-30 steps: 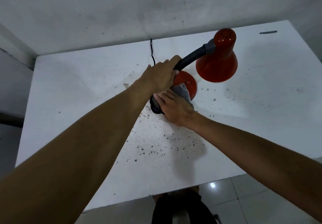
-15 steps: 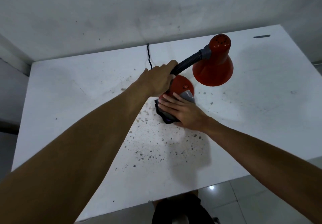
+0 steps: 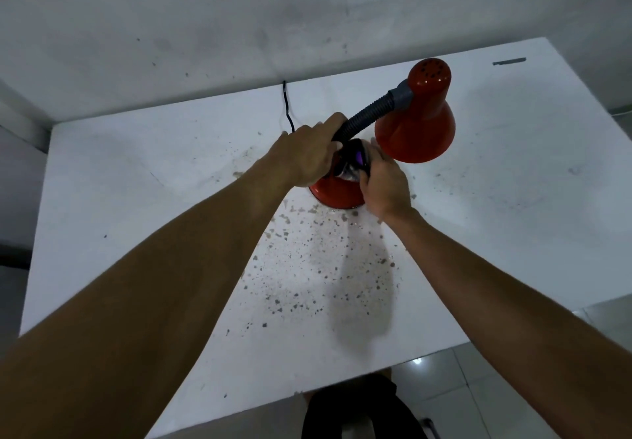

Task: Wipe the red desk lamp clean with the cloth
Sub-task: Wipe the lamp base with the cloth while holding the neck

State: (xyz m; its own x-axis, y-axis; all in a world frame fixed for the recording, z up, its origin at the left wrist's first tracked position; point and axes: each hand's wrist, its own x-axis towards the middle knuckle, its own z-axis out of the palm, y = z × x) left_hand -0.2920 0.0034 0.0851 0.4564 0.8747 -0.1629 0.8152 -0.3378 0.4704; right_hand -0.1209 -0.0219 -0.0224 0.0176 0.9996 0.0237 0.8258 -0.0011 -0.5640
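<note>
The red lamp (image 3: 407, 120) stood mid-table, its neck running from base up to the far right, shade opening facing down and nearer. The right hand (image 3: 384, 184) clutched the cloth (image 3: 354, 163) at the neck's foot; the left hand (image 3: 307, 158) gripped the neck. Wiping was underway; next, probably up the neck

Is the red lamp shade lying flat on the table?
No, the lamp shade hangs above the table, held up by the bent black neck.

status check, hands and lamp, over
Left hand grips gooseneck. Right hand holds cloth at neck's foot, above red base. Nothing blocking.
</note>
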